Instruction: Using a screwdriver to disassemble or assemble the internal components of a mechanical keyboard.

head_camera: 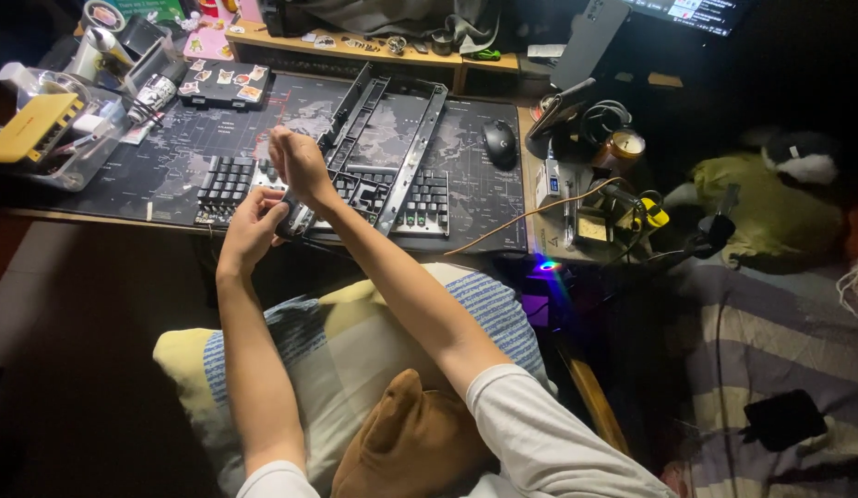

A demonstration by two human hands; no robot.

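Note:
A partly taken-apart black keyboard (392, 195) lies on the dark desk mat (171, 152), with its frame piece (392, 129) tilted up behind it. My left hand (252, 224) grips the keyboard's left front corner by the separate key block (224, 177). My right hand (300, 164) is curled just above the same corner, fingers closed on a small part I cannot make out. Both forearms cross over a striped pillow (355, 341) on my lap.
A black mouse (500, 141) rests right of the keyboard. A clear bin with a yellow box (43, 129) stands at the left. A black case with stickers (224, 85) lies at the back. Cables, a soldering tool (623, 217) and clutter fill the right side.

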